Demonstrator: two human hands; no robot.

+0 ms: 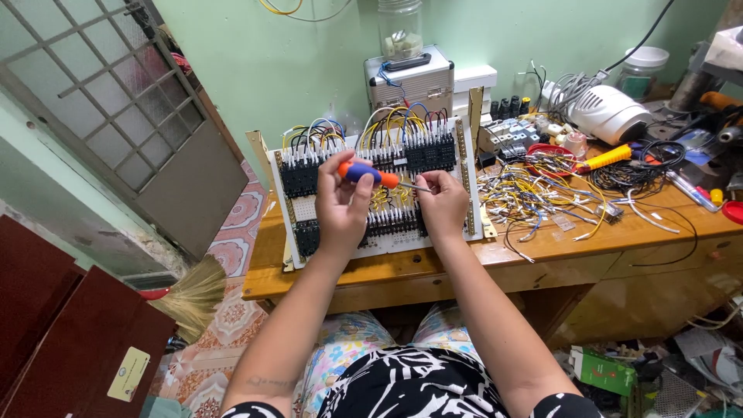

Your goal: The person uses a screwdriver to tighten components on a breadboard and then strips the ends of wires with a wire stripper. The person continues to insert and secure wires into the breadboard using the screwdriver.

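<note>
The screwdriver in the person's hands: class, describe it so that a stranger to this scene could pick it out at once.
Start at the wooden desk and find the white wired panel standing on it. In front of that panel, the left hand holds the screwdriver level, while the right hand touches its metal tip. Its orange and blue handle distinguishes it from the yellow-handled tool further right.
</note>
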